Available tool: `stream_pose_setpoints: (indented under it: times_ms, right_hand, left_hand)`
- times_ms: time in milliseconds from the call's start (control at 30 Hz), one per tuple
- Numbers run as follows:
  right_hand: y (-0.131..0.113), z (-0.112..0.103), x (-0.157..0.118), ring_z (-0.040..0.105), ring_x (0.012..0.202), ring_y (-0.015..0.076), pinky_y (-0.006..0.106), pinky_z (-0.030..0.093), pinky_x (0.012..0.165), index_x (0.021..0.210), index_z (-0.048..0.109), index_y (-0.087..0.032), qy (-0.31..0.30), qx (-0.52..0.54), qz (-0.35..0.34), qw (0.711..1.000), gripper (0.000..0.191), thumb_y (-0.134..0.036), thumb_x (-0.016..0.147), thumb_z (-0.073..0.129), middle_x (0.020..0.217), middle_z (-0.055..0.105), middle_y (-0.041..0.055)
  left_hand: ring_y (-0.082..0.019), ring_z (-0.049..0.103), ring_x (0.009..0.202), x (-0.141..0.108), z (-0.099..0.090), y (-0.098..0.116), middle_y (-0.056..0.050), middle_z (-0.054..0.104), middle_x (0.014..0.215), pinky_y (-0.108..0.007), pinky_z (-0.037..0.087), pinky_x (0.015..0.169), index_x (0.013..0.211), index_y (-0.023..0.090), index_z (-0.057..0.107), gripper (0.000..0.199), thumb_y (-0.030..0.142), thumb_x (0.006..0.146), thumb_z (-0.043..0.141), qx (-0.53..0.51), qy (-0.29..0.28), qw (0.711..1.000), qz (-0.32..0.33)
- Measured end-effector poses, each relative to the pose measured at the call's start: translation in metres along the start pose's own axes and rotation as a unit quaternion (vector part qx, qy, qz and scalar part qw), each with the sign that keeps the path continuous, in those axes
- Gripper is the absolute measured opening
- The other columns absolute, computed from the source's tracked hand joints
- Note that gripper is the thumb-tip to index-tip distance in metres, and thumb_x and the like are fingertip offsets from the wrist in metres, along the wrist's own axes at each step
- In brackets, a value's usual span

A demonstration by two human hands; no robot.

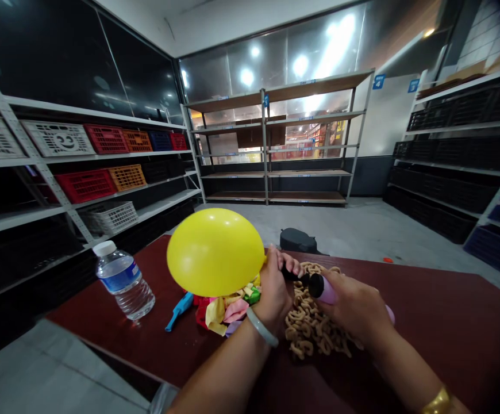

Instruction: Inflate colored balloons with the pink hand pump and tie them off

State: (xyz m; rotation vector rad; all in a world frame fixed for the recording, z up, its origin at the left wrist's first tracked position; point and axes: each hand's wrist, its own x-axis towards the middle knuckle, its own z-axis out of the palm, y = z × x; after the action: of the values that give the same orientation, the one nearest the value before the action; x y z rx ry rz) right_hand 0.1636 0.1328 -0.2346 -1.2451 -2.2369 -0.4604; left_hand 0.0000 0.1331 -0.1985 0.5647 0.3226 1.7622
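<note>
A large inflated yellow balloon [215,252] sits at my left hand [276,282], whose fingers are closed around its neck and a black part of a pump. My right hand [357,305] is wrapped round the lilac-and-black hand pump [326,290]; a lilac end shows past the far side of that hand. Under the hands lies a pile of brown, curled, ring-like pieces [306,328]. Several uninflated balloons [228,313] in mixed colours are heaped below the yellow one, with a blue balloon [180,309] beside them. The balloon's mouth is hidden by my left hand.
A water bottle [124,282] with a white cap stands at the left of the dark red table [439,322]. Beyond the table is a dark grey object [297,240]. Shelves [271,172] line the back and both sides, with coloured crates [88,185] at left.
</note>
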Motion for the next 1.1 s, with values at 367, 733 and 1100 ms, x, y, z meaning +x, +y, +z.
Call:
stream_pose_setpoints:
  times_ms: [367,733,1100]
  right_hand:
    - [0.039,0.0,-0.002,0.069,0.085,0.0253,0.035,0.051,0.065,0.116,0.06,-0.022,0.0,-0.03,0.004,1.0,0.042,-0.043,0.08,0.06,0.101,0.072,0.0068]
    - [0.013,0.003,-0.003,0.068,0.09,0.0272,0.038,0.052,0.071,0.121,0.056,-0.016,-0.013,-0.025,0.005,1.0,0.048,-0.039,0.079,0.063,0.109,0.07,0.0109]
    - [0.0,0.0,0.002,0.069,0.087,0.0258,0.035,0.051,0.068,0.127,0.056,-0.022,-0.026,0.013,0.004,1.0,0.05,-0.046,0.083,0.059,0.107,0.071,0.0091]
  left_hand:
    - [-0.009,0.033,0.041,0.033,-0.016,0.061,0.005,0.032,0.048,-0.025,0.027,0.045,0.059,0.02,0.033,0.047,0.045,0.088,0.059,-0.028,0.05,0.994,0.089]
    - [-0.011,0.039,0.05,0.005,-0.006,-0.001,0.004,0.035,0.052,-0.026,0.033,0.053,0.061,0.019,0.036,0.044,0.046,0.09,0.056,-0.038,-0.008,0.999,-0.011]
    - [-0.01,0.037,0.046,0.005,-0.001,0.007,0.004,0.035,0.051,-0.026,0.031,0.049,0.062,0.019,0.036,0.046,0.052,0.087,0.058,0.003,0.012,1.0,0.007]
